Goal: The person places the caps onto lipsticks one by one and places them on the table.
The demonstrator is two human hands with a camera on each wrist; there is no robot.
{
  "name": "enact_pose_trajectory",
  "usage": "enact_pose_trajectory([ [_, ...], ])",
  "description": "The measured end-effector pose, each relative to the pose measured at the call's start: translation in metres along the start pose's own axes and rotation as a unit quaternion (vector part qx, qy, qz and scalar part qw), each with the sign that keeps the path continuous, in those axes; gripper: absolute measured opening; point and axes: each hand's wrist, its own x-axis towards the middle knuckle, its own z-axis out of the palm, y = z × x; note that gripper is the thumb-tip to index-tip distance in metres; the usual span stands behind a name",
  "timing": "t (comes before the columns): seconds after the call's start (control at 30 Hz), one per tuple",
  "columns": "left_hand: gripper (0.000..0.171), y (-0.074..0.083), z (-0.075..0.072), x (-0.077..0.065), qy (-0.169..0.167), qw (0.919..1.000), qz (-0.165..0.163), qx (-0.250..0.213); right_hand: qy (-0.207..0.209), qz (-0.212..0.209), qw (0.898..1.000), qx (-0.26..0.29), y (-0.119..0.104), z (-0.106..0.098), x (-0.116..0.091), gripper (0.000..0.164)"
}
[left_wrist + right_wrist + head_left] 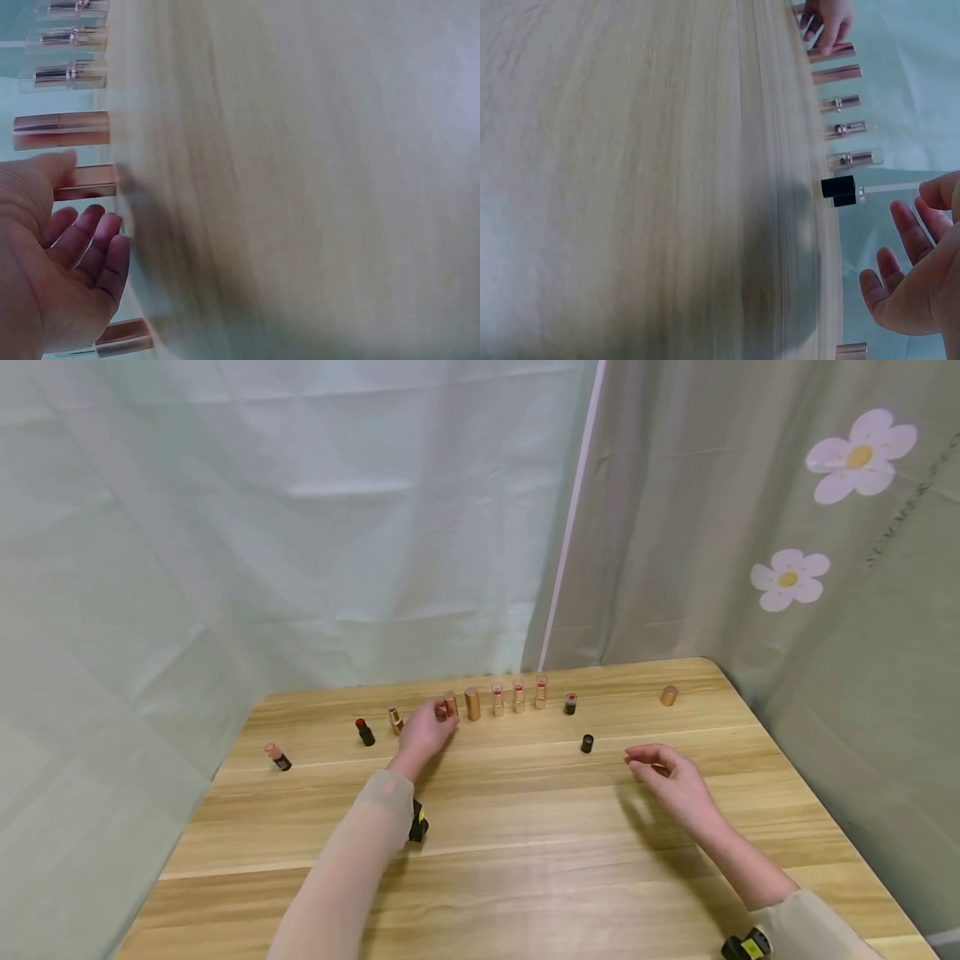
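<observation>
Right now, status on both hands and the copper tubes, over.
Left hand at copper tube, grip unclear. Right hand empty. Second tube upright, close beside the first. Black cap between the hands.

Glossy, metallic-looking tubes (472, 704), smooth wood-grained tabletop (525, 843), creased matt cloth curtain (360, 527).

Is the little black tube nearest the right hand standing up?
Upright: the black tube shows its round top in the head view.
</observation>
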Motion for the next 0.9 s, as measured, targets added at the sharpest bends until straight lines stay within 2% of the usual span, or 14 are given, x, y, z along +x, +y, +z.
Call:
enact_pose_trajectory([
  [0.13, 0.064, 0.004, -0.008, -0.006, 0.001, 0.9995, -0.002, -0.03, 0.003, -0.004, 1.0, 0.0, 0.0, -0.005, 0.002, 0.036],
  [0.23, 0.069, 0.007, -0.015, -0.008, 0.015, 0.999, 0.011, -0.04, 0.005, -0.006, 1.0, -0.004, 0.001, -0.01, 0.005, 0.036],
  [0.5, 0.079, 0.017, -0.043, -0.017, 0.04, 0.997, 0.062, -0.022, 0.03, -0.022, 0.999, -0.023, 0.009, -0.027, 0.013, 0.036],
  [0.7, 0.073, 0.031, -0.061, -0.032, 0.056, 0.9909, 0.122, 0.013, 0.045, -0.013, 0.997, -0.054, 0.018, -0.045, 0.021, 0.04],
  [0.9, 0.068, 0.046, -0.07, -0.052, 0.058, 0.9745, 0.202, 0.08, 0.065, -0.003, 0.995, -0.081, 0.023, -0.064, 0.033, 0.041],
])
